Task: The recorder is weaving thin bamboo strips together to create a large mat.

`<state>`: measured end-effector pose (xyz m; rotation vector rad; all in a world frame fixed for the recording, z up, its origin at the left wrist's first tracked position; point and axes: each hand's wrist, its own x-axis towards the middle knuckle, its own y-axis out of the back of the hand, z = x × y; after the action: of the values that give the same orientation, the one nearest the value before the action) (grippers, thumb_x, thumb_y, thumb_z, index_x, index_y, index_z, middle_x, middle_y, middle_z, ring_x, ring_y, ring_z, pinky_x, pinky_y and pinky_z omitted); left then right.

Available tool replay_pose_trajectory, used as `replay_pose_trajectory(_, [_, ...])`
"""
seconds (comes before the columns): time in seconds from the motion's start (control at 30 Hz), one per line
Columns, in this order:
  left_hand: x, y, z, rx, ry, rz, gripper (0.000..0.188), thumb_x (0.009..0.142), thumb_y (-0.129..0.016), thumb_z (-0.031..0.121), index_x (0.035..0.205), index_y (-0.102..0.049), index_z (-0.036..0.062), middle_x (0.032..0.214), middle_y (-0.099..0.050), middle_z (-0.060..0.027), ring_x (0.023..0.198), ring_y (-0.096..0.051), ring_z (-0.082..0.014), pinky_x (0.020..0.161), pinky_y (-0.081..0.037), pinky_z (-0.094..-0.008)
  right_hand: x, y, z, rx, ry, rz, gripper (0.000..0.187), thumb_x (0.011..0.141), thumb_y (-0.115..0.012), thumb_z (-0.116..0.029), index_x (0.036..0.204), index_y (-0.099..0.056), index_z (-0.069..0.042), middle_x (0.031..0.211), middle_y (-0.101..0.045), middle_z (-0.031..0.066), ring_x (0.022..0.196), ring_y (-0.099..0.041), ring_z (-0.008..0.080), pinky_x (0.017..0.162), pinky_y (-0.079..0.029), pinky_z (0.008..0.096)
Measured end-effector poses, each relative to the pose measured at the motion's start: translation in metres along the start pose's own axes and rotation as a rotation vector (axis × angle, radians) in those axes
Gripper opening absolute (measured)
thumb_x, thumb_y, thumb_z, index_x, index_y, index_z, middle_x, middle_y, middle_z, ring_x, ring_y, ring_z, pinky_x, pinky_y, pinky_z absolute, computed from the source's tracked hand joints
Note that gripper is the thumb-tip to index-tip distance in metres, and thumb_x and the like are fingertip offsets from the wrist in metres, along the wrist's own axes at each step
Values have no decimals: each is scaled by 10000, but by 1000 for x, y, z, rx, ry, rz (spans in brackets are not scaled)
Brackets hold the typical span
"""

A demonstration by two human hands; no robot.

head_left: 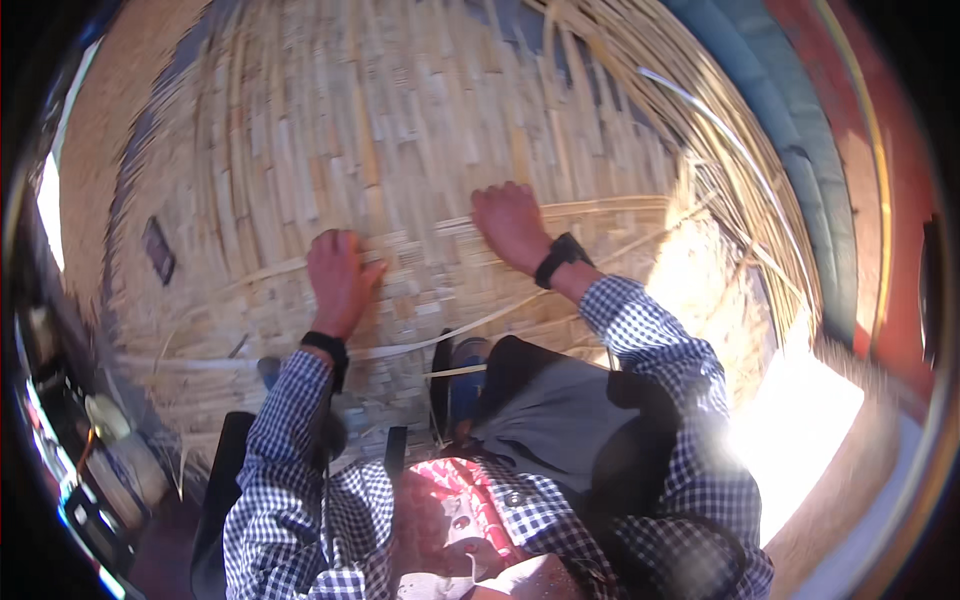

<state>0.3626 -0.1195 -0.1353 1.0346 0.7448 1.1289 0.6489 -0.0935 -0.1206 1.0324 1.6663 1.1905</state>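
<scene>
A large mat of split bamboo strips [300, 120] spreads out in front of me, its weave tighter near my hands. A pale bamboo strip [610, 206] crosses it from side to side. My left hand [340, 283] rests on the mat at the left part of this strip, fingers curled over it and thumb standing out. Farther right and a little farther away, my right hand [512, 225] is closed in a fist on the same strip. Motion blurs the fingertips. Below the hands, a loose pale strip [480, 322] bends across the mat.
Long loose bamboo strips [700, 90] lie along the right side, beside a blue-grey padded roll [790, 130]. A dark flat rectangular object [158, 250] lies on the mat's left. My foot [467, 378] is close below the hands. Bright sunlight falls at the right.
</scene>
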Motion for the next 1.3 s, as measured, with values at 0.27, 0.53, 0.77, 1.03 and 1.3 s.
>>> replay_pose_trajectory(0.27, [5,15,-12,154,-225,-303,823,741,-789,290,1462,-420,141,1038,-513,-132,990,-490,-319,906,-411,-447,-17,-4,21,393,136,65,104,830,-617,-158,906,-576,-99,844,-588,105,893,-592,318,747,-467,440])
replay_pose_trajectory(0.53, [65,30,71,27,-358,-567,799,737,-790,392,1405,-460,101,1039,-570,-159,968,-550,-356,870,-460,-455,-73,91,124,-468,-296,-300,459,735,-738,-114,1176,-614,-139,927,-663,34,909,-637,231,802,-462,389])
replay_pose_trajectory(0.77, [105,-40,137,-475,-213,-196,455,873,-686,350,1119,-588,-19,977,-616,-174,866,-600,-309,835,-488,-425,-18,171,20,-146,460,555,248,763,-631,-71,1006,-663,-109,932,-645,42,958,-605,217,870,-456,364])
replay_pose_trajectory(1.03, [109,-46,113,-859,-122,-175,202,934,-560,134,1025,-644,-25,841,-632,-156,733,-614,-228,695,-487,-354,-43,34,51,507,196,-314,163,931,-587,-128,1055,-647,-41,949,-667,83,820,-666,232,716,-535,326])
replay_pose_trajectory(1.3, [193,-48,125,-1257,309,-579,233,918,-607,229,1035,-669,36,804,-578,-10,685,-498,-101,593,-414,-262,-91,-13,80,1936,-963,542,152,984,-532,-128,1113,-583,-66,1200,-618,88,959,-656,224,888,-544,357])
